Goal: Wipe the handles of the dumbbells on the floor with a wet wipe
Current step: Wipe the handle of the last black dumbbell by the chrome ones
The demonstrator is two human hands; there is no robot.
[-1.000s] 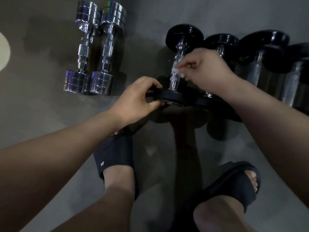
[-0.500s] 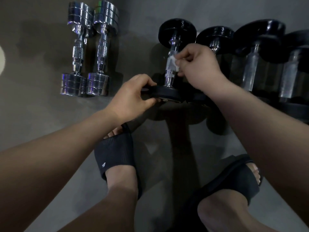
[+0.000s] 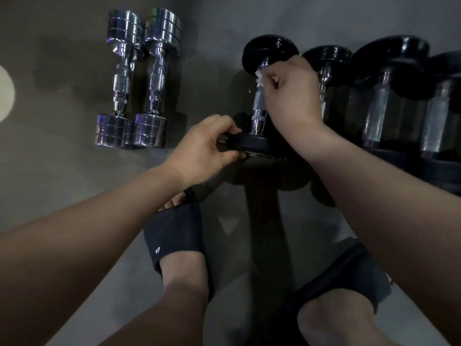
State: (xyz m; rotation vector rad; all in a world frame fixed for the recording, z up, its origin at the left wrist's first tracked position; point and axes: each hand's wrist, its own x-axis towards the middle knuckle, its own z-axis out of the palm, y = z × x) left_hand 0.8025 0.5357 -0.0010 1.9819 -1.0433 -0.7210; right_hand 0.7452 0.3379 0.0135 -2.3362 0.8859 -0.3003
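On the grey floor (image 3: 50,183) a black dumbbell (image 3: 259,106) lies to the right of two chrome dumbbells (image 3: 159,83). The left hand (image 3: 202,151) has its grip clamped on the black dumbbell's near plate. The right hand (image 3: 291,93) pinches a wet wipe (image 3: 260,77) against the handle's far end.

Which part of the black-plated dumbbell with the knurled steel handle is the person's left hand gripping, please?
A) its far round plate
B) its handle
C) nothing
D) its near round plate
D: the left hand grips the rim of the near round black plate, while the right hand pinches the white wet wipe against the knurled steel handle.
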